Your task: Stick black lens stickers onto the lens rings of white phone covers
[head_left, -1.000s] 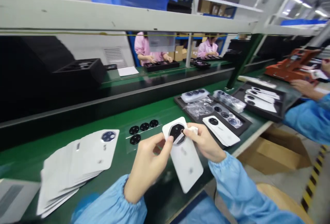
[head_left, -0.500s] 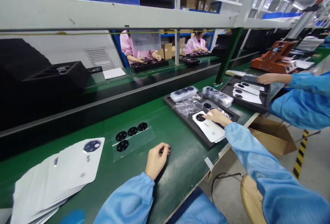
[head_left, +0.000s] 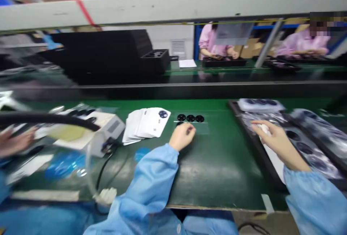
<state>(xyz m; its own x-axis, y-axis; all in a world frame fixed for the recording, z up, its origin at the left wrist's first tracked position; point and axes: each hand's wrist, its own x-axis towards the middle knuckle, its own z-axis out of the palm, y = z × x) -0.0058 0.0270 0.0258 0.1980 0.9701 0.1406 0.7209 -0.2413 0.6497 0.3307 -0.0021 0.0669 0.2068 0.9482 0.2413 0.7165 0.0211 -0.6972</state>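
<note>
My left hand [head_left: 183, 136] rests on the green bench with its fingers curled, and nothing shows in them. Just beyond it, black round camera lens covers [head_left: 190, 118] lie on a clear film; the hand partly hides one. To its left is a fanned stack of white phone back covers [head_left: 146, 123], the top one with a dark camera ring. My right hand [head_left: 279, 143] is over a dark tray [head_left: 248, 137], fingers stretched and apart, with something white at a fingertip. Beneath it is another white back cover [head_left: 272, 161], partly hidden; whether they touch I cannot tell.
Bagged black lens covers [head_left: 317, 130] lie in the tray. At left stand a white box-shaped device [head_left: 94, 130] with a hose and blue film [head_left: 65, 164]; a co-worker's hand [head_left: 18, 141] is beside it. Black bins [head_left: 108, 54] and people in pink are across the bench.
The view has swung left, bringing the device and the co-worker at left into sight. My right hand stays over the tray, its fingers more spread. My left hand stays curled near the lens covers.
</note>
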